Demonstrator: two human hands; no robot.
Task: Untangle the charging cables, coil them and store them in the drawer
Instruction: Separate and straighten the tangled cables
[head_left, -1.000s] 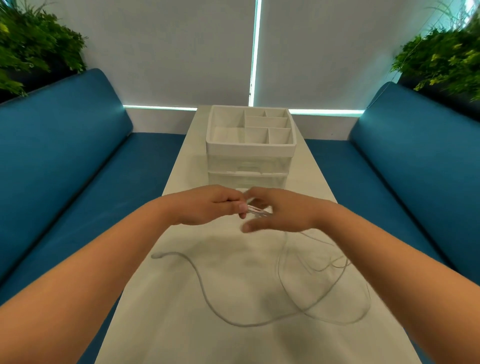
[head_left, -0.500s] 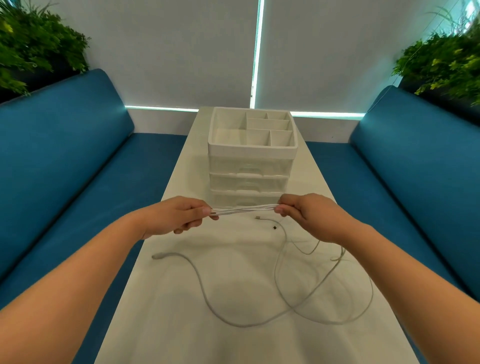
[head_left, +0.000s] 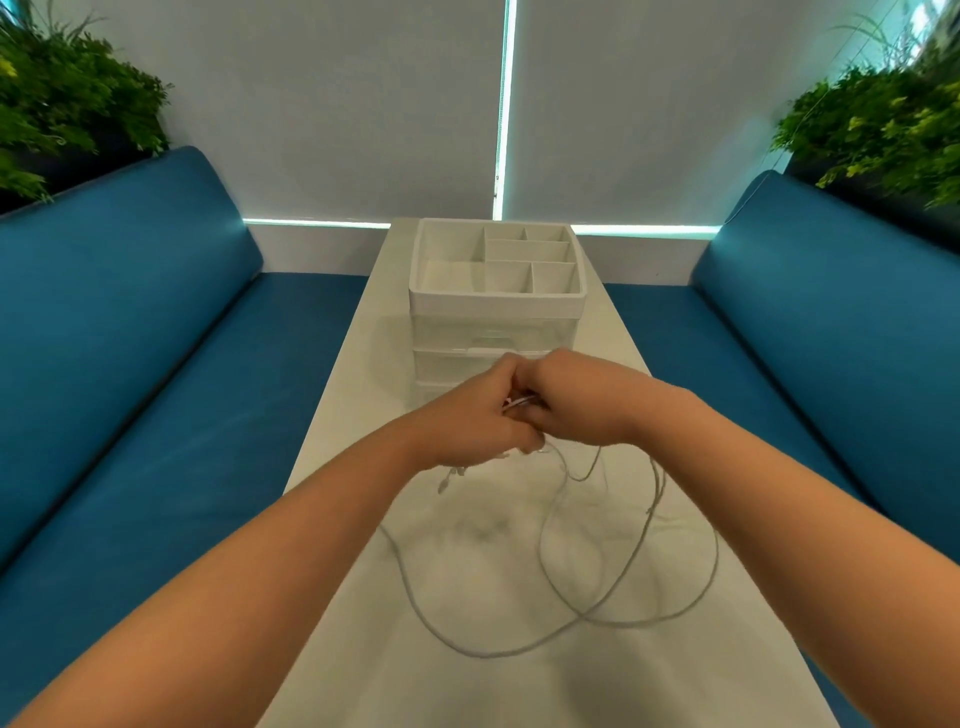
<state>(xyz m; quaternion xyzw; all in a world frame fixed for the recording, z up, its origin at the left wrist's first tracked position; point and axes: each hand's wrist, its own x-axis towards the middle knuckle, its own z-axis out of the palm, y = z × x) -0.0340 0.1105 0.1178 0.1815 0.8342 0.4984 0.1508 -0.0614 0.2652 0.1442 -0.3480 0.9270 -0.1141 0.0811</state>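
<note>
My left hand (head_left: 475, 421) and my right hand (head_left: 574, 397) are pressed together above the table, both closed on a folded bunch of white charging cable (head_left: 519, 403). Loose loops of the cable (head_left: 587, 618) hang down from my hands and trail across the white table (head_left: 597, 686) toward me. A connector end (head_left: 445, 483) dangles just below my left hand. Behind my hands stands a white drawer unit (head_left: 493, 338) with clear drawers, all shut, and an open divided tray on top.
Blue bench seats (head_left: 171, 395) run along both sides of the narrow table. Green plants (head_left: 57, 98) sit behind the backrests at the left and right corners. White blinds cover the window at the far end.
My hands were apart with a stretch of cable pulled taut between them; now they have come together, folding the cable. The connector end that lay at the left has lifted off the table.
</note>
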